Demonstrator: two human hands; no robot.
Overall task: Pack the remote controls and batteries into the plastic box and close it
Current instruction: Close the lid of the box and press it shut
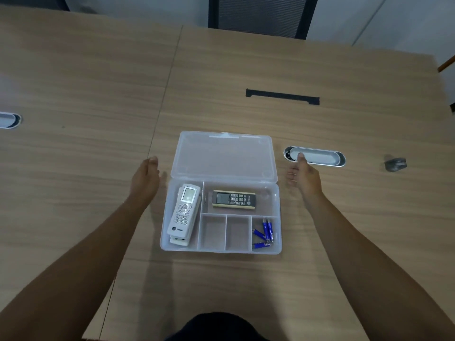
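A clear plastic box (277, 205) lies open on the wooden table, its lid (224, 156) folded flat away from me. White remote controls (184, 212), stacked, fill the long left compartment. A black and cream remote (234, 199) lies across the upper right compartment. Several blue batteries (264, 233) sit in the lower right compartment. My left hand (145, 179) hovers open just left of the box's hinge line. My right hand (304, 177) hovers open just right of it. Neither hand touches the box.
Two small middle compartments (225, 233) hold nothing. A silver oval cable grommet (317, 157) sits right of the lid, another (9, 120) at the far left. A black cable slot (282, 96) lies beyond the box. A small grey object (395, 164) rests far right. A chair (258, 13) stands behind.
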